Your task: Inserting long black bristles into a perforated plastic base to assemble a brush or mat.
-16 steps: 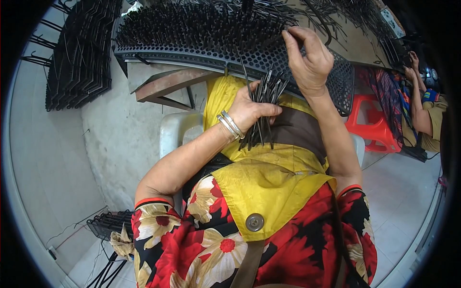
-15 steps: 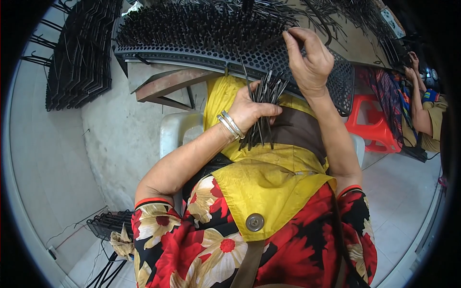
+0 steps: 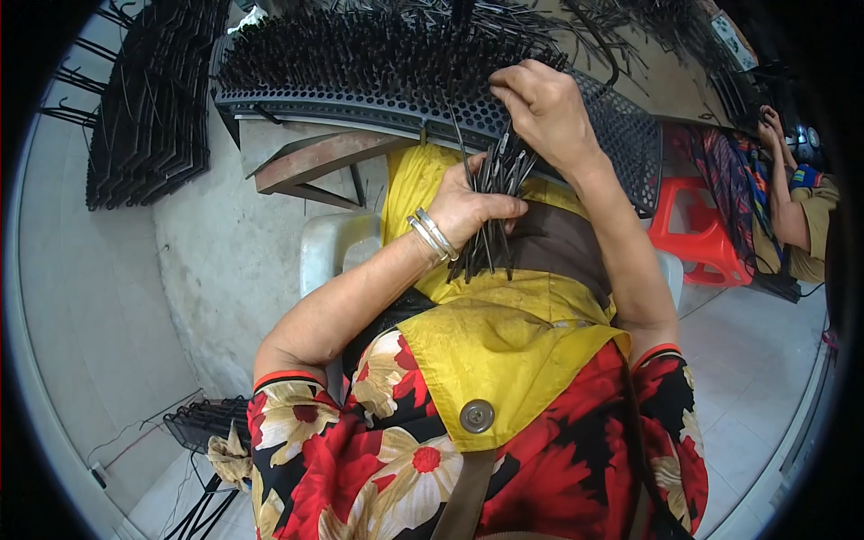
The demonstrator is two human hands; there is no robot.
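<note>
My left hand (image 3: 466,209) is closed around a loose bundle of thin black rods (image 3: 500,175), held upright over my lap. One rod stands out apart from the bundle on its left side. Above and to the right of it, my right hand (image 3: 551,112) is in a pinch, thumb and forefinger together, at the right end of a dense block of upright black rods (image 3: 351,54). Whatever lies between those fingertips is too small or hidden. The upright rods stand in the holes of a black perforated tray (image 3: 360,106).
A rusty metal frame (image 3: 337,151) supports the tray. Loose rods (image 3: 594,40) lie scattered behind it. Bent black wire racks (image 3: 153,99) are stacked at the left wall. A red stool (image 3: 688,234) stands at right, near another person's arm (image 3: 789,216).
My right hand has moved left along the tray, from its bare right part toward the standing rods. My left hand and its bundle have stayed almost still.
</note>
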